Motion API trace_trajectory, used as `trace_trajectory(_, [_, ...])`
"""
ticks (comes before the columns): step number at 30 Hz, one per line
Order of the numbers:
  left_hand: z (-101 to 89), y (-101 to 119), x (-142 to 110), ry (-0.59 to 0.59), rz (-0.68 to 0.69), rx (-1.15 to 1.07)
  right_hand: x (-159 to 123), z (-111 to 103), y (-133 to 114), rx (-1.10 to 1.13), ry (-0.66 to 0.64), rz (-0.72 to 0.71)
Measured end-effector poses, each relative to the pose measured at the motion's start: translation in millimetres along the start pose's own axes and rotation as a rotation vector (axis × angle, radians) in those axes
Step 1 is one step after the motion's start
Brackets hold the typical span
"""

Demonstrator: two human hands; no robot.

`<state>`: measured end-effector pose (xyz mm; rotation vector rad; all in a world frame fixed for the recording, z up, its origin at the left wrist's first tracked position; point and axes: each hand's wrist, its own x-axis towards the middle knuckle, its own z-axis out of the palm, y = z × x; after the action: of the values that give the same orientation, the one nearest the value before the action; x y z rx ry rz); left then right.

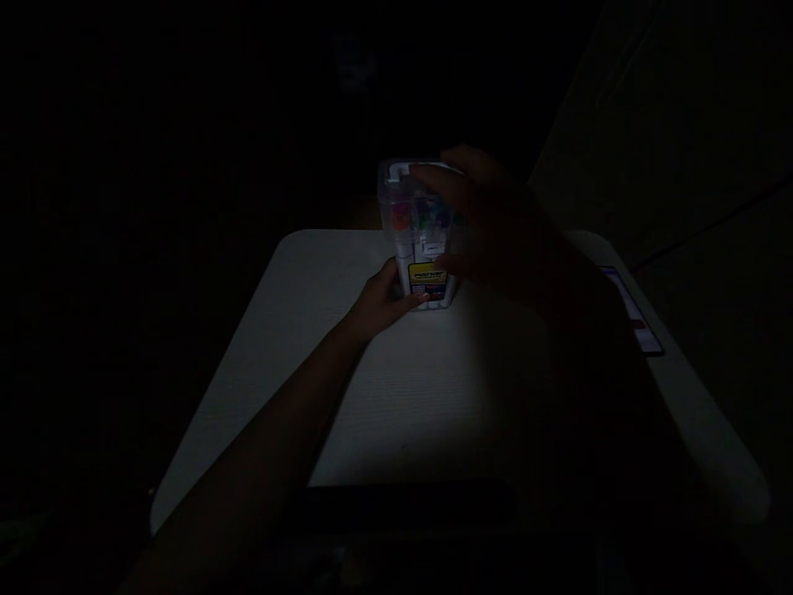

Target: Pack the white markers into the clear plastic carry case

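A clear plastic marker case (405,227) stands upright near the far edge of the pale table. White-bodied markers with coloured ends show through its walls, and a yellow and dark label marked "marker" is on its front. My left hand (384,302) is wrapped round the lower left of the case, its thumb across the bottom of the label. In deep shadow, my right hand (496,223) is at the upper right of the case. Its thumb and fingers are spread apart in a curve before the lid and label; whether they touch the case I cannot tell.
The white table (297,297) has rounded corners and a wood-like grain. A phone with a lit screen (638,318) lies at its right edge, near a dark cable (700,227). A dark bar-like shape (409,502) crosses the near side. The surroundings are almost black.
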<state>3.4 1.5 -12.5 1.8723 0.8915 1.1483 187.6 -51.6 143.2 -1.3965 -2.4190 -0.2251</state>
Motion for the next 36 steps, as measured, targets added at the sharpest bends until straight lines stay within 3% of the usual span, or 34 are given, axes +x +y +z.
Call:
trace_trajectory(11, [-3.6,3,1,-0.027,-0.015,0.085,3,-7,-25,-0.126,-0.036,0.058])
trace_trajectory(19, [-3.6,-1,1,-0.018,0.000,0.088,5,0,-39,-0.093,0.083,0.172])
trace_trajectory(23, [-3.4,-1,2,-0.028,0.002,0.115,4,0,-42,-0.096,0.079,0.193])
trace_trajectory(32, [-4.8,-20,5,-0.037,0.064,0.071,1,-4,-56,-0.074,0.023,0.314])
trace_trajectory(36, [-5.0,-22,6,-0.026,0.077,0.106,2,1,-55,-0.076,0.099,0.276])
